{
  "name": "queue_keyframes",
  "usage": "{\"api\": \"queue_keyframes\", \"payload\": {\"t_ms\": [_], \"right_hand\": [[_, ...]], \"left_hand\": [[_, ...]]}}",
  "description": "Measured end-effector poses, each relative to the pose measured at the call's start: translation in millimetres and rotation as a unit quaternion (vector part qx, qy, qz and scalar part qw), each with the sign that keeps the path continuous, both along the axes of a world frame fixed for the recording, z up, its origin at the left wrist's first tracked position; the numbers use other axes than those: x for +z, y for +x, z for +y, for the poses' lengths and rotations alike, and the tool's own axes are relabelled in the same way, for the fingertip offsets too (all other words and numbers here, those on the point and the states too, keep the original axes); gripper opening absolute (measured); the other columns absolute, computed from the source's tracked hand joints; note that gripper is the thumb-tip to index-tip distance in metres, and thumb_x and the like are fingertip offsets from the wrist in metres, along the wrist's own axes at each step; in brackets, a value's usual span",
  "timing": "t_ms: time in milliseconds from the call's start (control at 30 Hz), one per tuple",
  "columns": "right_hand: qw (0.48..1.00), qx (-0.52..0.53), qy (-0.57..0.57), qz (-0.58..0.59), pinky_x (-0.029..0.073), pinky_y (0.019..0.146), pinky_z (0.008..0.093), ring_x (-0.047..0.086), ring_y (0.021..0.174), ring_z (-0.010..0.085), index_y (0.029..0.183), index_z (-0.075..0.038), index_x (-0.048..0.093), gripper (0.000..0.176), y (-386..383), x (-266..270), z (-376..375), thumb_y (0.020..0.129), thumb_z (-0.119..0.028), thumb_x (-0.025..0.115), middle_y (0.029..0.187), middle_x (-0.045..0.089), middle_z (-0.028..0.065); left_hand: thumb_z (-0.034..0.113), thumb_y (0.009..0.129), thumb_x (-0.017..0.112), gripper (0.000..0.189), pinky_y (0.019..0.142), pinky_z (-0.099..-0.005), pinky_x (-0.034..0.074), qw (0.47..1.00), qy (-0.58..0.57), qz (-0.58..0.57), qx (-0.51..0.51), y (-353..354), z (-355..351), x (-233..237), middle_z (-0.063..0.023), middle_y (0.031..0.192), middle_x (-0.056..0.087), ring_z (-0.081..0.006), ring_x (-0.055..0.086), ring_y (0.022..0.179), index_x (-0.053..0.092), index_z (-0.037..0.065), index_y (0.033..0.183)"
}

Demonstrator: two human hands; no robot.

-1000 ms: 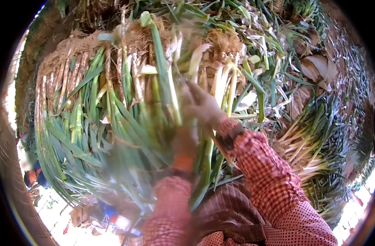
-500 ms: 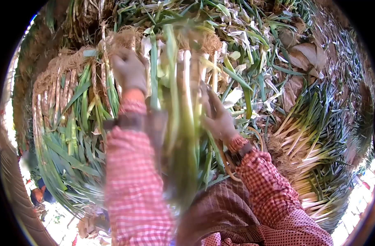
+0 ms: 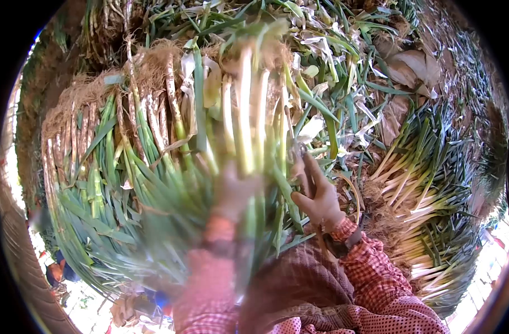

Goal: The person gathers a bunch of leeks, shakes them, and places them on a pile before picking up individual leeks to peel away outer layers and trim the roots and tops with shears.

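Observation:
My left hand (image 3: 232,192), in a pale glove, is smeared by motion. It lies over the stalks of cleaned leeks (image 3: 244,119) with white shanks and blurred roots, in front of me. On their right, my right hand (image 3: 321,197), also gloved, has its fingers stretched up and the thumb apart. Its fingertips are beside the rightmost stalks. To the left, a row of unpeeled leeks (image 3: 87,131) with brown, soil-stained skins lies with roots away from me and green leaves toward me.
A pile of leeks (image 3: 421,211) with white shanks and bushy roots lies on the right. Peeled skins and leaf scraps (image 3: 332,50) cover the ground ahead. Dry brown sheets (image 3: 416,72) lie farther right. More soil-stained leeks (image 3: 104,28) are at the far left.
My left hand has moved from the roots of the unpeeled leeks down and right to the stalks of the cleaned ones. My right hand has shifted slightly right and toward me.

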State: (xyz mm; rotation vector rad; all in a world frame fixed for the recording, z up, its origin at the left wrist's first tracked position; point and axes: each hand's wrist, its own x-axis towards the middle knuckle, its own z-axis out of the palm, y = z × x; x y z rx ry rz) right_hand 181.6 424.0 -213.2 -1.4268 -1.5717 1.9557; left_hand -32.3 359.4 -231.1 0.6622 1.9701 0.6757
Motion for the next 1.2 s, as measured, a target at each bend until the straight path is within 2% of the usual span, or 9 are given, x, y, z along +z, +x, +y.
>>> {"api": "queue_keyframes", "payload": {"t_ms": [167, 267, 300, 533, 667, 900, 1000, 1033, 1200], "right_hand": [[0.984, 0.157, 0.011, 0.078, 0.048, 0.105, 0.0331, 0.054, 0.129, 0.0248, 0.159, -0.002, 0.017, 0.098, -4, 32, -13, 0.077, -0.002, 0.071, 0.153, 0.042, 0.0204], [0.984, -0.032, -0.174, 0.037, 0.051, 0.099, 0.0333, 0.064, 0.116, 0.0261, 0.159, -0.006, 0.021, 0.094, -13, 30, -3, 0.077, 0.001, 0.066, 0.149, 0.048, 0.0186], [0.999, -0.005, 0.007, 0.043, 0.047, 0.106, 0.0343, 0.063, 0.119, 0.0301, 0.159, -0.007, 0.022, 0.092, -5, 0, -6, 0.078, -0.002, 0.065, 0.149, 0.049, 0.0193], [0.999, -0.013, -0.013, -0.038, 0.056, 0.079, 0.0265, 0.067, 0.092, 0.0175, 0.160, -0.009, 0.022, 0.095, -44, -39, 46, 0.078, -0.008, 0.071, 0.135, 0.060, 0.0155], [0.992, 0.118, 0.012, -0.039, 0.056, 0.081, 0.0338, 0.070, 0.087, 0.0255, 0.159, -0.013, 0.026, 0.092, -65, -28, 43, 0.078, -0.018, 0.070, 0.114, 0.068, 0.0205], [0.980, 0.170, 0.052, -0.094, 0.055, 0.093, 0.0395, 0.070, 0.099, 0.0337, 0.157, -0.016, 0.030, 0.085, -131, -63, 54, 0.081, -0.024, 0.068, 0.110, 0.069, 0.0232], [0.984, 0.124, 0.031, -0.121, 0.057, 0.088, 0.0311, 0.069, 0.100, 0.0228, 0.158, -0.018, 0.031, 0.086, -145, -63, 70, 0.082, -0.019, 0.072, 0.124, 0.067, 0.0184], [0.992, 0.073, 0.096, -0.041, 0.056, 0.093, 0.0414, 0.069, 0.103, 0.0376, 0.158, -0.023, 0.027, 0.088, -145, -96, 61, 0.081, -0.026, 0.069, 0.112, 0.069, 0.0255], [0.961, 0.241, 0.124, 0.052, 0.054, 0.095, 0.0413, 0.068, 0.106, 0.0393, 0.159, -0.018, 0.020, 0.093, -120, -33, 16, 0.080, -0.023, 0.069, 0.113, 0.069, 0.0265]], "left_hand": [[0.003, 0.092, 0.058, 0.043, 0.061, -0.0303, 0.059, 0.965, 0.186, -0.181, 0.032, -20, 43, 85, -0.0170, 0.104, 0.068, -0.0188, 0.069, 0.072, 0.045, -0.004, 0.132], [0.009, 0.095, 0.059, 0.047, 0.065, -0.0293, 0.058, 0.997, 0.068, -0.042, 0.002, -23, 34, 39, -0.0178, 0.104, 0.068, -0.0189, 0.070, 0.075, 0.043, -0.004, 0.137], [0.012, 0.094, 0.062, 0.048, 0.070, -0.0323, 0.058, 0.999, 0.033, 0.019, -0.019, -18, 21, 23, -0.0184, 0.104, 0.069, -0.0226, 0.070, 0.080, 0.045, -0.003, 0.136], [0.030, 0.080, 0.075, 0.058, 0.090, -0.0465, 0.052, 0.946, -0.153, 0.226, -0.175, 25, -24, -35, -0.0224, 0.113, 0.063, -0.0413, 0.063, 0.103, 0.053, 0.005, 0.128], [0.031, 0.076, 0.079, 0.074, 0.096, -0.0461, 0.048, 0.880, 0.048, 0.437, -0.180, 23, -20, -43, -0.0204, 0.125, 0.056, -0.0408, 0.057, 0.116, 0.044, 0.006, 0.135], [0.034, 0.074, 0.081, 0.068, 0.091, -0.0443, 0.050, 0.959, 0.022, 0.283, 0.004, 15, -14, -88, -0.0223, 0.111, 0.063, -0.0399, 0.062, 0.105, 0.050, -0.001, 0.124], [0.031, 0.077, 0.079, 0.061, 0.087, -0.0481, 0.049, 0.934, 0.117, 0.338, -0.027, 20, -22, -88, -0.0264, 0.110, 0.062, -0.0424, 0.061, 0.104, 0.052, -0.002, 0.121], [0.030, 0.077, 0.078, 0.063, 0.087, -0.0490, 0.049, 0.935, 0.117, 0.332, -0.034, 27, -26, -93, -0.0272, 0.110, 0.062, -0.0430, 0.061, 0.105, 0.052, -0.003, 0.124], [0.018, 0.082, 0.073, 0.060, 0.079, -0.0424, 0.054, 0.944, 0.116, 0.262, -0.165, 41, -50, -59, -0.0251, 0.105, 0.065, -0.0374, 0.066, 0.097, 0.047, -0.004, 0.131]]}}
